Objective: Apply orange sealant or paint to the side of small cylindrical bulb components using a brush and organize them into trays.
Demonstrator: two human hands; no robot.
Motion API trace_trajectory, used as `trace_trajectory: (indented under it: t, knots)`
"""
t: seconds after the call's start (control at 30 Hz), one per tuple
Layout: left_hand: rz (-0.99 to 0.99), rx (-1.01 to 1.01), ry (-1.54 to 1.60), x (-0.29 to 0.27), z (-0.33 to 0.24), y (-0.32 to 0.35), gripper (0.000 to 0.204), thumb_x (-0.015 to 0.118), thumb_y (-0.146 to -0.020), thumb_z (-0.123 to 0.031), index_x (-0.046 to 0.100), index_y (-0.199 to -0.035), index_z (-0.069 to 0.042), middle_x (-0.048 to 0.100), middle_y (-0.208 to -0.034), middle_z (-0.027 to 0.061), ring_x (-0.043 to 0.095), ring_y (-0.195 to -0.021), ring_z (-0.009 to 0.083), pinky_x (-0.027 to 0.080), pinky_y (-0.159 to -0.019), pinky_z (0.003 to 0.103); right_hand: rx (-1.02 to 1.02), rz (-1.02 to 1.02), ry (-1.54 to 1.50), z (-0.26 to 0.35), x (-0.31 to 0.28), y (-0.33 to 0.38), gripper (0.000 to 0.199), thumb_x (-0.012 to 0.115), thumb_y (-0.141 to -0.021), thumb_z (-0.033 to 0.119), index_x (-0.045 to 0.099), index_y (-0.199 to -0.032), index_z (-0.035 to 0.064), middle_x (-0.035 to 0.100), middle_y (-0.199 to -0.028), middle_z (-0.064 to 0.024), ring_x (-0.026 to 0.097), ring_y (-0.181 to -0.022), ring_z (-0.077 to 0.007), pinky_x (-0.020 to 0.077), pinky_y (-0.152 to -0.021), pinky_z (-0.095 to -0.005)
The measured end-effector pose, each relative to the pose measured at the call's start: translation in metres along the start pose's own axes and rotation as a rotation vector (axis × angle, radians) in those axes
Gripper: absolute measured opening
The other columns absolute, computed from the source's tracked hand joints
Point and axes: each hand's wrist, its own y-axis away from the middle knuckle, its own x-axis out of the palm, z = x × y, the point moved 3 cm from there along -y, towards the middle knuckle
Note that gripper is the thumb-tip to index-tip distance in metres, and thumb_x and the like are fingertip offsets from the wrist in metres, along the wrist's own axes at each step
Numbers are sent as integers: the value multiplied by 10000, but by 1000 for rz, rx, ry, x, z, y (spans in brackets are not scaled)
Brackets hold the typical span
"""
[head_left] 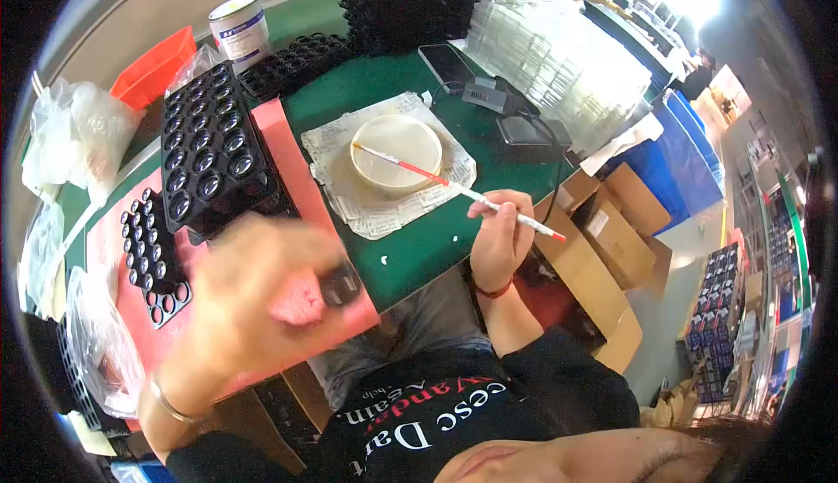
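Observation:
My right hand (502,237) pinches a thin paintbrush (423,172) with a red and white handle. Its bristle end reaches over a round, pale shallow dish (397,188), which stands on a stack of printed paper sheets (377,221). Motion smears my left hand (262,278) above the pink mat (292,160), so its grip is unclear. Against its fingers shows a small pink lump (299,300), with a small black part (340,287) beside it. A large black tray (205,147) of round lens-like parts lies just beyond this hand; a smaller group of similar parts (144,234) is to its left.
Behind the dish stand a white can (239,29), stacked black trays (397,3) and stacked clear trays (554,55). A phone (446,66) and a small cabled device (489,95) lie on the green table. Plastic bags (78,138) are at left, cardboard boxes (620,239) at right.

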Motion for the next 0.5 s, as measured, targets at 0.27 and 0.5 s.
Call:
trace_trajectory:
  t: [0.27,0.5]
  knots:
    - [-56,-511,291,51,50,82,226,685,-617,-76,551,-799,-55,564,-667,14,518,-528,82,412,-468,203,-120,68,219,4,6,-10,224,380,-921,180,476,-868,-15,508,-801,-86,494,-684,-143,421,-638,-266]
    - [-33,-650,513,57,62,92,220,690,-627,-76,541,-785,-36,535,-605,4,500,-503,58,405,-468,203,-172,22,192,5,8,-7,245,373,-921,205,452,-789,15,467,-689,-84,432,-606,-127,359,-569,-241]
